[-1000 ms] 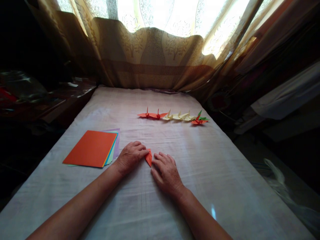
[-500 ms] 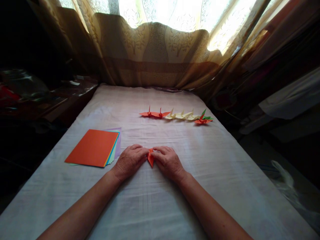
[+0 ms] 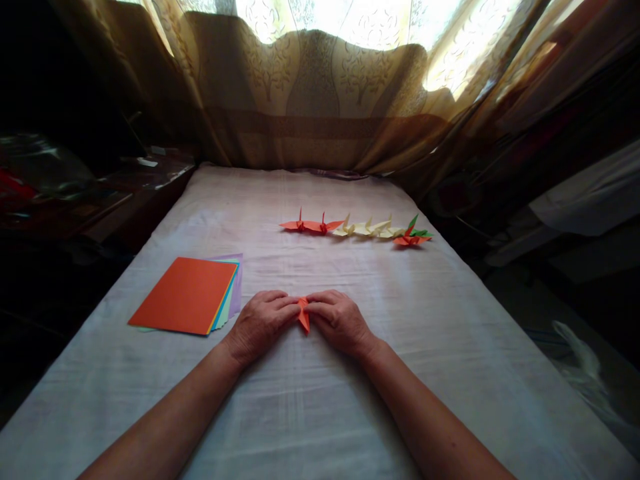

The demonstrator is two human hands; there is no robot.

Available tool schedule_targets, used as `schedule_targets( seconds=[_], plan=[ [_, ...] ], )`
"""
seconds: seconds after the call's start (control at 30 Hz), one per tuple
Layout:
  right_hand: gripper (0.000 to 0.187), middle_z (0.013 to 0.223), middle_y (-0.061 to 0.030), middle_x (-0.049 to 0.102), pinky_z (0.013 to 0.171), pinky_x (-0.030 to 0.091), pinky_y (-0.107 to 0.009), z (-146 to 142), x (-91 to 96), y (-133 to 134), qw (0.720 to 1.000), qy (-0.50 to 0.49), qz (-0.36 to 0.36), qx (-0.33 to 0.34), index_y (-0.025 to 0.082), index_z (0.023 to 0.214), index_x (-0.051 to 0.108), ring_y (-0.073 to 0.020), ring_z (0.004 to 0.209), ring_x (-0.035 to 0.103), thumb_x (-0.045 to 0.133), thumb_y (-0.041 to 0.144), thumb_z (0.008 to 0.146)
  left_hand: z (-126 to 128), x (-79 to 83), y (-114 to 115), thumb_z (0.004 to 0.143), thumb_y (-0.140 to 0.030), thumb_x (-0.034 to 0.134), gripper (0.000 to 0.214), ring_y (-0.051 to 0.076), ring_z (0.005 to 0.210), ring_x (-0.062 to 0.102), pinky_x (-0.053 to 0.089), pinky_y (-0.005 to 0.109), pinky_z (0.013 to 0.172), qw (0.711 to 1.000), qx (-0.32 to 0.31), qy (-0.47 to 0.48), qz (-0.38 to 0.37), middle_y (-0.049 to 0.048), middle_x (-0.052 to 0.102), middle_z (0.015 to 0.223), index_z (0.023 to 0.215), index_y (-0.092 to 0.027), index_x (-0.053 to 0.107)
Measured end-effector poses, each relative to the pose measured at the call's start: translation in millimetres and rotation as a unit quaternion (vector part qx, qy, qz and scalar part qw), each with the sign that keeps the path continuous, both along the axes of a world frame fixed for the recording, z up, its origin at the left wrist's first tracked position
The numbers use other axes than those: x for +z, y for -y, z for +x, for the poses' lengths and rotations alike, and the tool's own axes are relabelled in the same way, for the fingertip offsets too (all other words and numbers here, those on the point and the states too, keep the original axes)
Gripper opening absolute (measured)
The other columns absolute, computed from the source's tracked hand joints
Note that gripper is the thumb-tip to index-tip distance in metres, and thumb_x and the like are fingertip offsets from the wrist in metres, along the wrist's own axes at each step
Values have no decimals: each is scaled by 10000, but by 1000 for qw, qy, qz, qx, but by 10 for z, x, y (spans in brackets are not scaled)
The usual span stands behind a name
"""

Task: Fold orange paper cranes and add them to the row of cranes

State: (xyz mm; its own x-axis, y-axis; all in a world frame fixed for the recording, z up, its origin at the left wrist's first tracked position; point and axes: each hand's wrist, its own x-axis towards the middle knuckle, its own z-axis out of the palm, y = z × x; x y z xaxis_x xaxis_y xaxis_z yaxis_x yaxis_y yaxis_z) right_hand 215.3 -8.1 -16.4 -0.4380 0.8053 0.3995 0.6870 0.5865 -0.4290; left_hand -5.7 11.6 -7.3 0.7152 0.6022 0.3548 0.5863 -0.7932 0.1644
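Note:
Between my two hands is a small folded piece of orange paper, its narrow point directed towards me. My left hand pinches its left side with thumb and forefinger. On the opposite side, the fingers of my right hand are closed on the same paper. Both hands rest low over the white cloth, and the fingertips hide the paper's upper edges. To the left of my left hand lies a stack of square paper sheets, orange on top, with yellow, blue, green and purple edges fanned out beneath.
Beyond my hands stands a row of folded paper cranes: red ones, cream ones, an orange one and a green one. The bed-like surface ends at a curtain. Cluttered dark shelving borders the left.
Both hands keep hold of the orange paper; its visible lower part looks narrower, with the fingers drawn slightly closer. The view has shifted a little.

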Motion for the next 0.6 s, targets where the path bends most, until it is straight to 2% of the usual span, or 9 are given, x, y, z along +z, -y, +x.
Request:
schedule_targets(
  seconds=[0.17,0.4,0.6],
  plan=[
    [191,1040,-47,723,892,493,-299,-40,-16,3,998,-48,-21,-27,236,996,717,-161,958,647,541,222,925,4,-38,7,965,-394,495,268,220,1028,634,495,371,916,999,30,21,-15,58,731,1033,1092,-236,671],
    [186,999,-36,724,891,487,-299,-75,-29,9,997,-48,-31,-50,234,995,701,-169,950,638,545,180,909,76,-21,25,974,-325,472,224,218,963,638,478,371,880,998,57,34,-3,45,737,974,999,-231,674],
    [172,987,-49,706,868,491,-291,-86,-9,-54,998,-27,-38,-50,228,995,722,-178,944,623,599,206,877,129,33,18,941,-265,508,166,211,889,623,464,347,802,991,97,52,-75,40,721,907,953,-217,667]
  ],
)
